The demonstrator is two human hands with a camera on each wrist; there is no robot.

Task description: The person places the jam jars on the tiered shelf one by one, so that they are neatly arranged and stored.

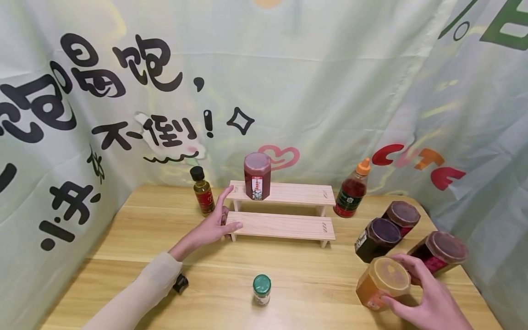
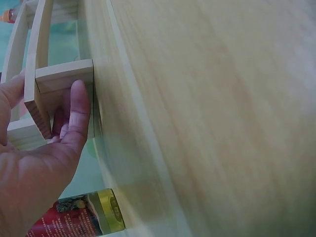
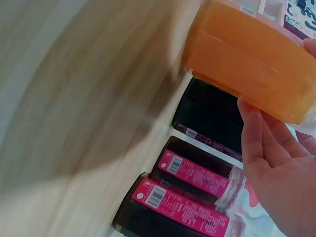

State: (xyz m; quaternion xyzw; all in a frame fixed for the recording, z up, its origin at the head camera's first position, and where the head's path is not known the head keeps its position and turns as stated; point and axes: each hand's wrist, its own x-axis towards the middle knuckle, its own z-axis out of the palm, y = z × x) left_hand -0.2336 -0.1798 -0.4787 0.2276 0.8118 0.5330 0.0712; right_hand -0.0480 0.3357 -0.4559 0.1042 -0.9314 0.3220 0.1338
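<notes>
My left hand (image 1: 210,227) grips the left end of a two-step wooden shelf rack (image 1: 282,225). In the left wrist view, thumb and fingers close around the board's end beside its leg (image 2: 66,74). A jar of dark red contents (image 1: 257,176) stands on the upper step. At the right, my right hand (image 1: 431,293) holds a jar of orange contents (image 1: 373,284) between thumb and fingers. The right wrist view shows this orange jar (image 3: 247,59) close up, fingers against its side. Whether its base touches the table cannot be told.
Several dark jars (image 1: 377,240) stand behind and beside the orange one. A sauce bottle with orange cap (image 1: 350,192) is right of the rack, an oil bottle (image 1: 203,192) left. A green-capped shaker (image 1: 261,289) stands in front, and a small black object (image 1: 180,283) lies by the left sleeve.
</notes>
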